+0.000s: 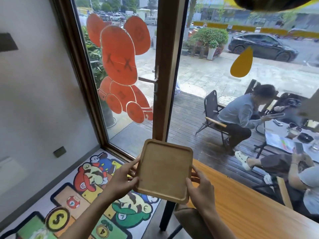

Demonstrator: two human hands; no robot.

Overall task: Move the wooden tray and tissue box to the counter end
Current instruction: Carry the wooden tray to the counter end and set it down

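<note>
Holding the wooden tray (164, 171) from both sides, the left hand (120, 181) clamps its left edge with the thumb on the upper face and fingers curled beneath, while the right hand (198, 190) grips the near right corner the same way. The tray is a pale, matte, rounded-corner rectangle with a shallow raised rim running round a flat, smooth bed. Its long axis runs away from the person, leaning slightly to the right at the far end, and its open face is tipped up toward the camera. It is in the air above the left end of the table (241, 204), partly over the floor beyond that end.

The table is a long slab of warm orange wood with clear straight grain, running along the window (224, 75) on a dark leg (165, 216). On the floor lies a cartoon-printed rug (82, 195) in bright flat colours. A glossy orange bear decal (119, 66) and a yellow drop-shaped sticker (241, 63) are on the glass. Outside, people sit on a dark planked deck (186, 121).
</note>
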